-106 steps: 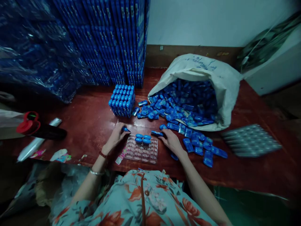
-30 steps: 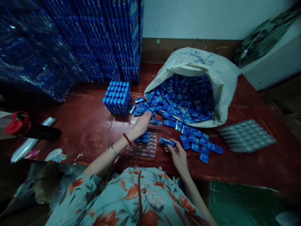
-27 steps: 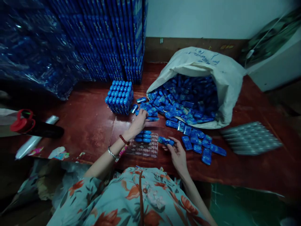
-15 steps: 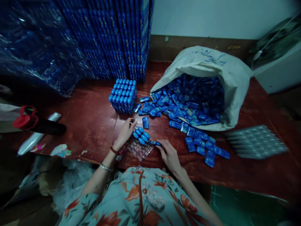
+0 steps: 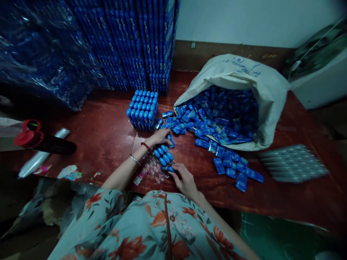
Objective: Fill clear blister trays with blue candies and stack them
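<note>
Two bare hands, apart, both over the near-middle of the red-brown table [image 5: 108,141]. Nearest: a floral shirt [image 5: 168,220] at the table's near edge.

Right hand [image 5: 186,180]: thumb and fingers pinched on the end of one blue pack [image 5: 167,168], held at the near side of a cluster of upright packs [image 5: 163,155]. Six rounded tops counted, two rows. They appear to stand in a clear moulded tray [image 5: 157,172], set askew close to the near edge. Pink label strip [image 5: 140,176] beside the tray's left side; print too small to read.

Left hand [image 5: 160,137]: fingers down at a loose pack [image 5: 170,141] just beyond the cluster; gripped or merely touched, cannot tell.

Step in hand, my reading: seating packs on end in the tray. Next move seems to call for squaring the pinched pack to its pocket without knocking its neighbours.

Toward the right edge: scattered packs [image 5: 230,162], labels blurred; nested clear trays [image 5: 295,162]. Left edge: red-lidded flask [image 5: 46,141], no brand legible.

Farther: tiered block of packs [image 5: 142,110]. White sack [image 5: 271,94] on its side, spilling more; dark handwriting along its top, not decipherable. Far-left corner: wall of stacked blue packs [image 5: 119,43], pale label patches, unreadable.
</note>
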Demonstrator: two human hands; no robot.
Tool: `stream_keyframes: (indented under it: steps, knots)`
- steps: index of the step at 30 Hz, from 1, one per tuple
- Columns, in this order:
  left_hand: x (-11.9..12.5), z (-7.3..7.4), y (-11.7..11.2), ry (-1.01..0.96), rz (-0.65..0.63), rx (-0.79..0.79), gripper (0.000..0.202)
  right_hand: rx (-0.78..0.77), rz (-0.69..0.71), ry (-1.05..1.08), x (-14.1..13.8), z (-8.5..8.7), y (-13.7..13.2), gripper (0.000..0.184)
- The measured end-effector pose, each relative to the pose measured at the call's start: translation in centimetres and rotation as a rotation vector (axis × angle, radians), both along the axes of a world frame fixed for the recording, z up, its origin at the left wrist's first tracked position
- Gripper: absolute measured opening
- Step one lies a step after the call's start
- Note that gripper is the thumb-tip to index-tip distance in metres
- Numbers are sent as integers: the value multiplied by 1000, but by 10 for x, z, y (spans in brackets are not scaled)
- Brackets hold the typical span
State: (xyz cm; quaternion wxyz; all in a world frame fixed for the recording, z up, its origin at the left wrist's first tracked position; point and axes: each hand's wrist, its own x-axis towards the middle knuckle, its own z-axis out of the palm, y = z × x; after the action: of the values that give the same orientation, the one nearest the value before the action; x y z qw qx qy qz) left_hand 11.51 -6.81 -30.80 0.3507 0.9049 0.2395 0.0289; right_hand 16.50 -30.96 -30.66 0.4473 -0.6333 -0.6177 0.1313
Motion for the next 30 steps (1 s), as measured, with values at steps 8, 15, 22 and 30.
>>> stream_keyframes:
  steps: [8,15,22,30]
  knots:
    - [-52,21,-27,-436,564,29,18,54,71,-235,1,2,1,19]
    - [-111,30,-64,-626,826,-9,22,79,152,-364,-9,-1,28,24]
    - [-152,27,-102,-462,724,50,20,-181,185,-650,4,24,30,27]
    - [-117,9,-124,-533,342,251,23,-426,170,-504,29,37,22,17]
